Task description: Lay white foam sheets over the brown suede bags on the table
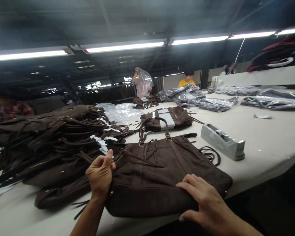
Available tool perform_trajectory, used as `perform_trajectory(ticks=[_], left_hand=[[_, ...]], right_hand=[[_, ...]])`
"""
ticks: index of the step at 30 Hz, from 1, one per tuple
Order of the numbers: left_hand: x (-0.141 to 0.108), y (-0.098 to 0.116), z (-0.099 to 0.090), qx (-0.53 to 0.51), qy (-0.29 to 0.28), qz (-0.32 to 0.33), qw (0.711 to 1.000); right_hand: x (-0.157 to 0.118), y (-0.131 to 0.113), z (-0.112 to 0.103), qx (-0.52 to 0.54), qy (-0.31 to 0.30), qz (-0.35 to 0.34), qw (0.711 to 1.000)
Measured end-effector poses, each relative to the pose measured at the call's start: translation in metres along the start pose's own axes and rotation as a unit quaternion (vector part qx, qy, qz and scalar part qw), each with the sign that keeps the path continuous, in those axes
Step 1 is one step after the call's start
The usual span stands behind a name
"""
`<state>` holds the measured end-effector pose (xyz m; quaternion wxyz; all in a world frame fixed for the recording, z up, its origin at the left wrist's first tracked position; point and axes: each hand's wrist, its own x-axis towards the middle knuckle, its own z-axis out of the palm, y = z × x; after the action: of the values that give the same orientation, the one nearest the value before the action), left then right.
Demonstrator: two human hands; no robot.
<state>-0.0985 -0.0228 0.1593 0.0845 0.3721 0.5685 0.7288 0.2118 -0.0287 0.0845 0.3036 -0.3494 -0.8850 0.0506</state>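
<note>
A dark brown suede-like handbag (157, 173) lies flat on the table in front of me, its looped handles pointing away. My left hand (100, 173) is closed at the bag's left side, thumb up and fingers curled; what they hold, if anything, is hidden. With fingers spread, my right hand (201, 196) rests on the lower right of the bag, the thumb apart near its bottom edge. Thin cords and straps lie across the bag's front and beyond its right side.
At left rises a pile of similar brown bags (51, 141) with white tags. A grey tape dispenser (222, 141) stands at right. Behind lie another bag with a pale wrap (167, 118), clear plastic (121, 113) and plastic-wrapped bags (216, 103). A person (142, 85) holds up a plastic bag.
</note>
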Motion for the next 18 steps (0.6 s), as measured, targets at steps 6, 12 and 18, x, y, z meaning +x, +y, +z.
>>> perform_trajectory(ticks=[6, 12, 18], left_hand=[[-0.022, -0.011, -0.011, 0.031, 0.079, 0.046, 0.995], [-0.028, -0.025, -0.035, 0.379, -0.167, 0.127, 0.901], [-0.009, -0.010, -0.019, 0.438, -0.281, 0.236, 0.821]], right_hand=[[0.026, 0.008, -0.008, 0.072, -0.085, 0.145, 0.983], [0.030, 0.010, 0.005, 0.025, -0.200, 0.075, 0.977], [0.034, 0.002, 0.027, -0.003, -0.290, -0.017, 0.957]])
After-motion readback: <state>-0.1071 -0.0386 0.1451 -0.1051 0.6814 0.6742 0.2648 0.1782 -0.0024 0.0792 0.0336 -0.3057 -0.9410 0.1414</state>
